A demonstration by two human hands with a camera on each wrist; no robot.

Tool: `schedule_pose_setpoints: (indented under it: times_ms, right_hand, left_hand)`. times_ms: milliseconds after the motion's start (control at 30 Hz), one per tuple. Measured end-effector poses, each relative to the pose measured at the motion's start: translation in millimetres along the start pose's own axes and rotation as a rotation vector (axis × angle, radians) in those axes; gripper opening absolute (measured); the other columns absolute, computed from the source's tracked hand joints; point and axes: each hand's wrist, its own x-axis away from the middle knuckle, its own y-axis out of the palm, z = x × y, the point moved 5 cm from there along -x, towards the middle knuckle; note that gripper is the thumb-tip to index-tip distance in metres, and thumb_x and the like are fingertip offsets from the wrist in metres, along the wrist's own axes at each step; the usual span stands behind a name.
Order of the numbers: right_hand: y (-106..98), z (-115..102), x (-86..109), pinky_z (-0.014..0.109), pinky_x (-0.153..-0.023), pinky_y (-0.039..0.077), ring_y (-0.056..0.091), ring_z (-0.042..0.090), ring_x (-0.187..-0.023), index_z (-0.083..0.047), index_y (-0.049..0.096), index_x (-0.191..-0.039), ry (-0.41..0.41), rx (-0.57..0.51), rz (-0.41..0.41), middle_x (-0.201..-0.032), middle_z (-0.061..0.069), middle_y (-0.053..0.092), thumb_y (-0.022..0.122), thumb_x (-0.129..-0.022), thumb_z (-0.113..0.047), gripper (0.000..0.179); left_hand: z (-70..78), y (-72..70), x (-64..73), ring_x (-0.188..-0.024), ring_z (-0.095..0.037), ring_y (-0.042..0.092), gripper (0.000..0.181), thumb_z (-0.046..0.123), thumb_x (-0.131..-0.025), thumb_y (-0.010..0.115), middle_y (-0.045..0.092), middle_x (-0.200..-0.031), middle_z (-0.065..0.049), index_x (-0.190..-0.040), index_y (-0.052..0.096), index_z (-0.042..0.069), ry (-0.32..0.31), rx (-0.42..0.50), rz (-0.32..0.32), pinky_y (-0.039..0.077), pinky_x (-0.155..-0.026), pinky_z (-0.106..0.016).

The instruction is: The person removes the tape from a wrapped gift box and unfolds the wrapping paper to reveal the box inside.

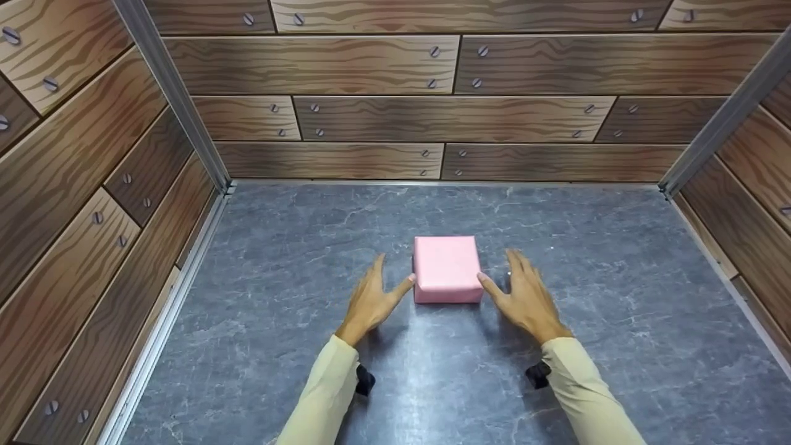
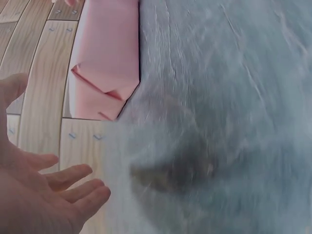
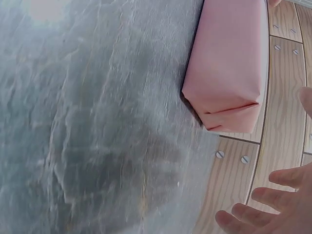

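A box wrapped in pink paper (image 1: 446,266) stands on the grey marbled surface, between the two hands. Creased, folded paper shows on its end in the left wrist view (image 2: 105,90) and in the right wrist view (image 3: 231,114). To its left is my left hand (image 1: 371,301), fingers spread and pointing forward, thumb toward the box. On the other side my right hand (image 1: 526,301) mirrors it, also with straight, parted fingers. Both wrist views show a gap between each hand (image 2: 44,190) and the box. Neither hand holds anything.
Wood-plank-patterned walls (image 1: 377,117) enclose the surface (image 1: 296,247) at the back, left and right. Metal strips (image 1: 179,93) run up the rear corners and along the base of the walls. A dark object (image 1: 364,380) sits at each wrist, below the cream sleeves (image 1: 321,389).
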Motion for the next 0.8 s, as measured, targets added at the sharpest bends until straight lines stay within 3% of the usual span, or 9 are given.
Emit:
schedule_pose_setpoints:
  times_ms: [167, 400, 667, 800]
  right_hand:
    - [6.5, 0.9, -4.7, 0.061, -0.118, 0.025, 0.032, 0.049, -0.143, 0.007, 0.029, -0.154, 0.045, -0.103, -0.004, -0.156, 0.032, 0.031, 0.052, -0.098, -0.061, 0.091]
    - [17.3, 7.3, -6.3, 0.057, -0.114, 0.035, 0.044, 0.048, -0.136, 0.008, 0.035, -0.151, 0.130, -0.277, -0.036, -0.152, 0.033, 0.039, 0.054, -0.101, -0.050, 0.080]
    - [29.8, 6.9, -7.1, 0.043, -0.096, 0.055, 0.053, 0.044, -0.128, 0.013, 0.041, -0.145, 0.235, -0.568, -0.037, -0.144, 0.035, 0.046, 0.062, -0.101, -0.037, 0.071]
    - [34.7, 5.6, -7.8, 0.035, -0.085, 0.059, 0.060, 0.035, -0.116, 0.012, 0.044, -0.144, 0.294, -0.668, -0.030, -0.141, 0.032, 0.049, 0.064, -0.100, -0.035, 0.067]
  left_hand:
    - [-5.8, 10.2, -8.3, -0.136, -0.039, 0.048, 0.088, 0.060, -0.092, 0.063, 0.047, -0.150, -0.024, -0.158, 0.032, 0.010, -0.045, 0.164, -0.005, 0.041, -0.110, -0.056]
    - [-12.0, 25.5, -14.3, -0.131, -0.039, 0.052, 0.083, 0.045, -0.091, 0.072, 0.053, -0.141, -0.025, -0.153, 0.037, 0.003, -0.116, 0.445, -0.041, 0.045, -0.107, -0.053]
    - [-5.5, 38.1, -16.2, -0.123, -0.032, 0.059, 0.076, 0.042, -0.085, 0.079, 0.060, -0.135, -0.019, -0.145, 0.050, 0.003, -0.180, 0.592, -0.025, 0.052, -0.100, -0.043]
    - [-1.4, 45.3, -18.1, -0.118, -0.030, 0.062, 0.071, 0.034, -0.084, 0.083, 0.062, -0.131, -0.019, -0.140, 0.054, 0.002, -0.192, 0.664, -0.016, 0.056, -0.094, -0.037]
